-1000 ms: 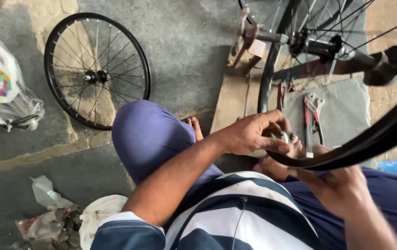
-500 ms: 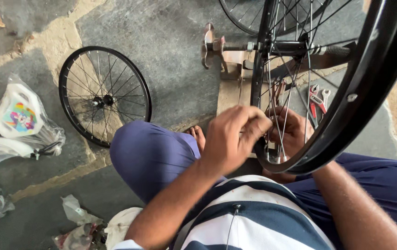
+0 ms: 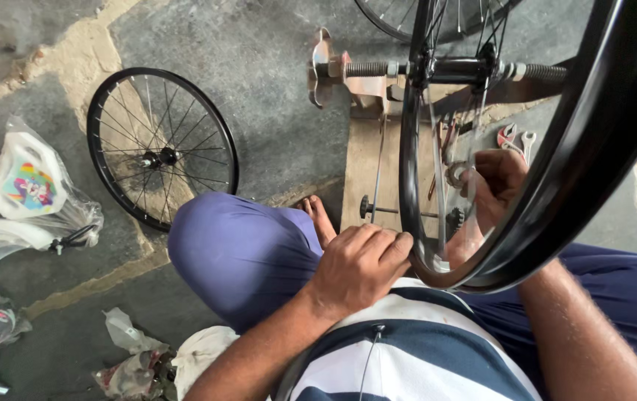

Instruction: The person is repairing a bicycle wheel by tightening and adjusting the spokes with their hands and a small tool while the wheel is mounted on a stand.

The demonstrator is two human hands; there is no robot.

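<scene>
Black rubber and grey stone fill the scene. Far left, a white plastic bag (image 3: 25, 186) with a bright colourful print lies on the floor, and beside it a spare spoked wheel (image 3: 161, 157) rests flat on the paving. A knee in blue-purple trousers (image 3: 240, 252) juts up in front of it, a bare foot just behind it.

The left hand (image 3: 359, 266) sits near the middle, its fingers (image 3: 385, 249) curled in narrow and pressed against the near edge of the black wheel rim (image 3: 410, 186), which stands upright in a metal truing stand (image 3: 348, 74) on a wooden board. Whether those fingers pinch anything small I cannot tell; the fingertips are tucked under.

Further right, the right hand (image 3: 493, 186) is seen through the spokes, fingers bent close around a small round metal tool (image 3: 458, 174) beside the spokes. The rim and a broad black tyre (image 3: 593, 141) sweeping across the near corner hide part of that hand and its wrist. Some spanners (image 3: 517, 137) lie on the board behind, partly covered. The tyre runs off past the top and right edges.
</scene>
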